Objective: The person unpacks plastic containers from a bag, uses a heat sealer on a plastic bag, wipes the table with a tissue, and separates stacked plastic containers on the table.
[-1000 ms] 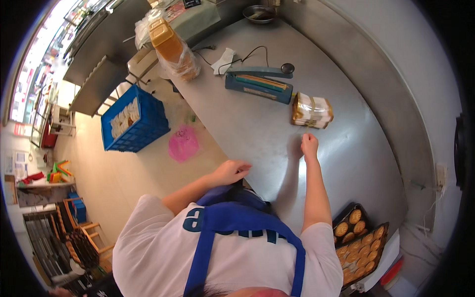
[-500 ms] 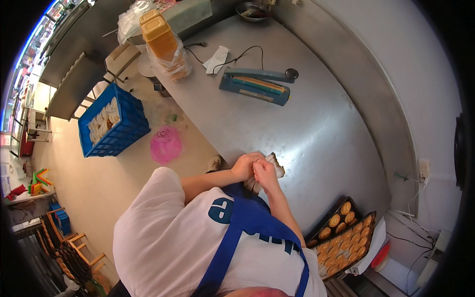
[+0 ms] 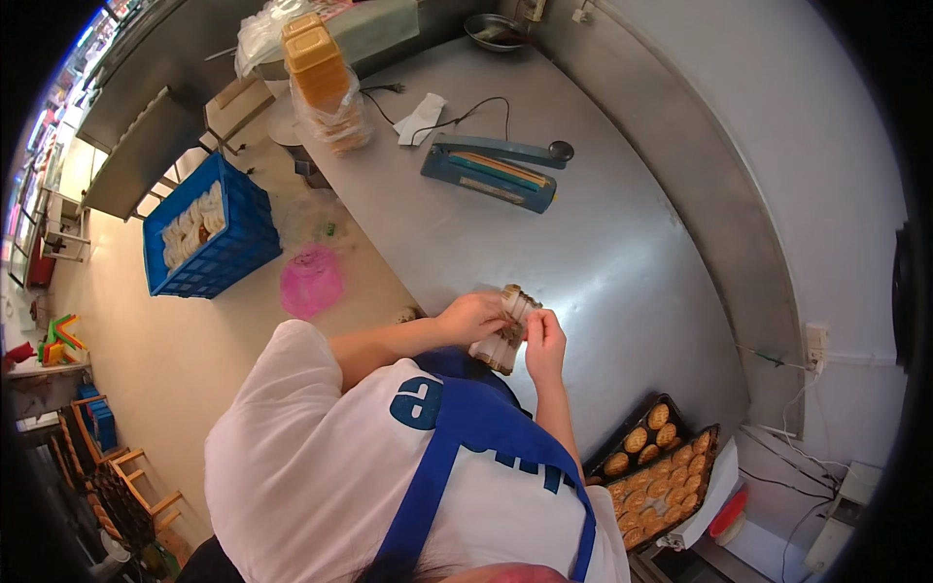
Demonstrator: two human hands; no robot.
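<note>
A whitish, crinkled packet with brown ends (image 3: 497,352) is held in front of my apron, over the near edge of the steel table (image 3: 622,262). My left hand (image 3: 471,317) is closed on its left side, fingers bent over its middle. On the other side my right hand (image 3: 544,338) pinches at the packet's right edge, thumb and fingertips together. What is inside the packet cannot be made out. Farther off on the table lies a blue-grey hand-lever bag sealer (image 3: 491,173), its black knob to the right.
Dark trays of round golden pastries (image 3: 671,481) sit at the right. At the far left corner stands a stack of amber plastic containers (image 3: 316,73) in clear wrap. On the floor are a blue crate (image 3: 228,257) of pale wrapped items and a pink plastic bag (image 3: 312,281). A metal bowl (image 3: 496,32) is at the back.
My hands have moved apart: they were together over the packet, and the right one now sits at its right edge. More of the packet shows. The whole view has shifted slightly.
</note>
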